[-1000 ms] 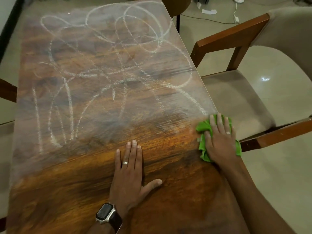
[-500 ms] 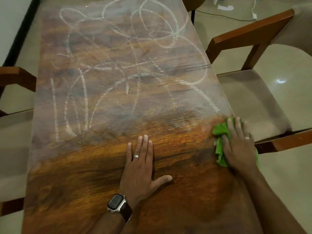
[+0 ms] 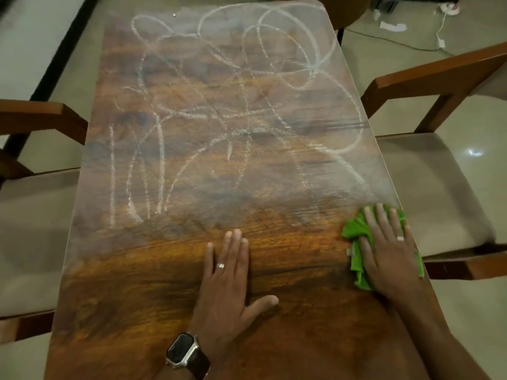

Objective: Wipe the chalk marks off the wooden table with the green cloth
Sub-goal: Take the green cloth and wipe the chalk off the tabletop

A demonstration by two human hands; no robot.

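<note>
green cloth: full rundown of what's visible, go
The green cloth is bright green, soft-looking fabric, crumpled into folds rather than spread flat. It lies on the wooden table at its right edge, just below the chalk marks. The right hand presses flat on it with straight fingers, covering its middle; green shows beyond the fingertips, along the thumb side and by the wrist. A small pale tag shows at its left edge.

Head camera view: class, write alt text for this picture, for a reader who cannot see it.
A person's right hand presses a green cloth flat at the right edge of a wooden table; the left hand rests flat beside it. White chalk marks cover the far half, and the near part looks wiped.
</note>
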